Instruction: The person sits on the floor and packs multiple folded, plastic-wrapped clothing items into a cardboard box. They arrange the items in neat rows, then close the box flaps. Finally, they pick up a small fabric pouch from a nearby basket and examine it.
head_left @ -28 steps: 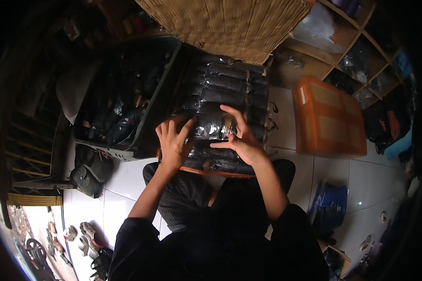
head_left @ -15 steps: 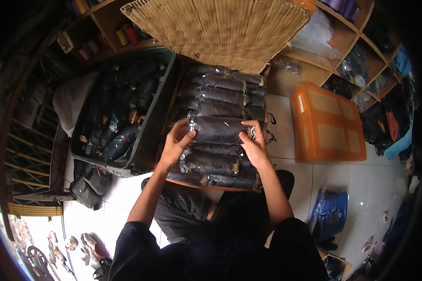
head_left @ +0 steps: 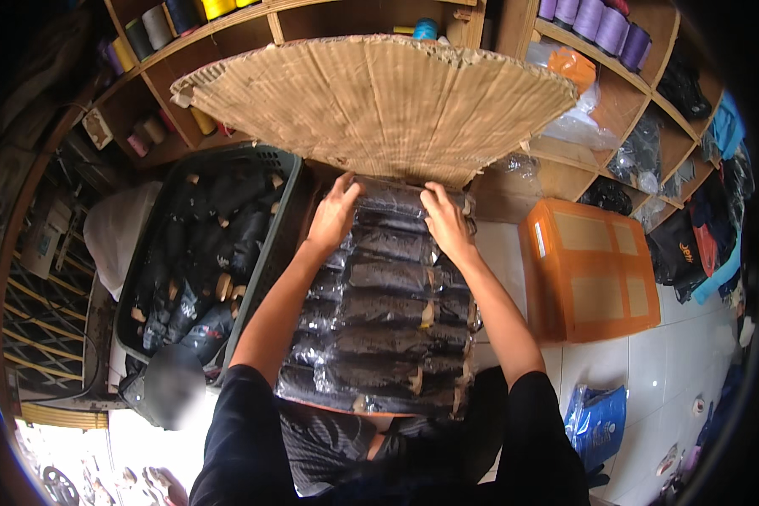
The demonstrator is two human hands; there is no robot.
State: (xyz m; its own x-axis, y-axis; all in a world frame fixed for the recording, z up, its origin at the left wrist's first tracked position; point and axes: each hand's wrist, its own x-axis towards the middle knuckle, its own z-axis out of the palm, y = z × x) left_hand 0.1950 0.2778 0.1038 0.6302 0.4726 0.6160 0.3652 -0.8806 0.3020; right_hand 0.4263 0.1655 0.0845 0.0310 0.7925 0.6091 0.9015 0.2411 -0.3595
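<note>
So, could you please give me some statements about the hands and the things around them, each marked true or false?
1. The left hand and right hand are at opposite ends of a plastic-wrapped black bundle. True.
2. That bundle lies in the row nearest the person. False: it lies in the farthest row, beside the cardboard flap.
3. A dark green plastic crate stands left of the bundles. True.
4. The orange taped box stands left of the crate. False: the orange taped box is right of the bundles.
5. Purple thread spools stand on the upper-right shelf. True.
6. The blue package hangs from the shelf. False: the blue package is on the floor.
</note>
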